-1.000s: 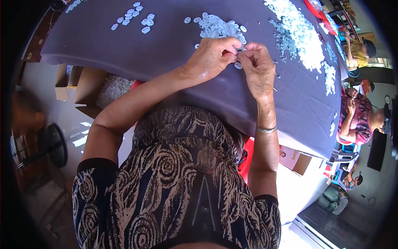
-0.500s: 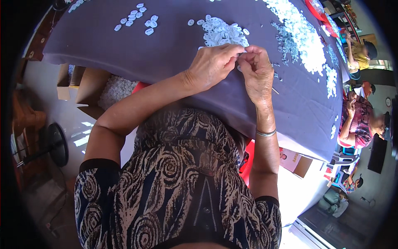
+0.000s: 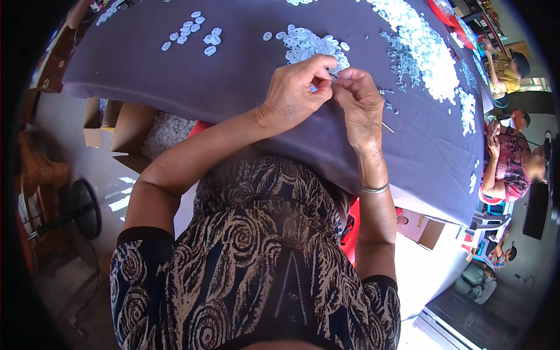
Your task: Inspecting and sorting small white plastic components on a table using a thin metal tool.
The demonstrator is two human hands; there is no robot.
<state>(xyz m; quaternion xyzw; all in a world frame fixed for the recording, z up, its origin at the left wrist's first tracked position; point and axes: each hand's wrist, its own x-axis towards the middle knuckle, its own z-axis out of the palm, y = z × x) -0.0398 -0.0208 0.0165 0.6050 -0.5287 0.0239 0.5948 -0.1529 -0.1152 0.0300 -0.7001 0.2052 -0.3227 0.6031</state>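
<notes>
My left hand (image 3: 298, 86) is closed in a pinch, and a small pale plastic piece (image 3: 313, 88) shows between its curled fingers. Against its fingertips, my right hand (image 3: 360, 96) pinches too; the fingers hide whatever it holds. Both hands hover over the near part of the cloth-covered table. Just beyond them lies a heap of small white oval plastic pieces (image 3: 306, 44), each with openings in it. To the right of that heap spreads a pile of small grey metal parts, perhaps screws (image 3: 402, 65).
A large pile of small white pieces (image 3: 429, 55) runs along the table's right side. Several oval pieces (image 3: 188, 27) lie apart at the left. A thin stick (image 3: 387, 127) rests beside my right wrist. Below the table edge stands an open carton (image 3: 131, 128). Other people (image 3: 508, 157) sit at right.
My left fingers have curled and drawn slightly back, uncovering a pale piece in the hand. My right hand has stayed nearly in place, still pinched. The view has shifted slightly.
</notes>
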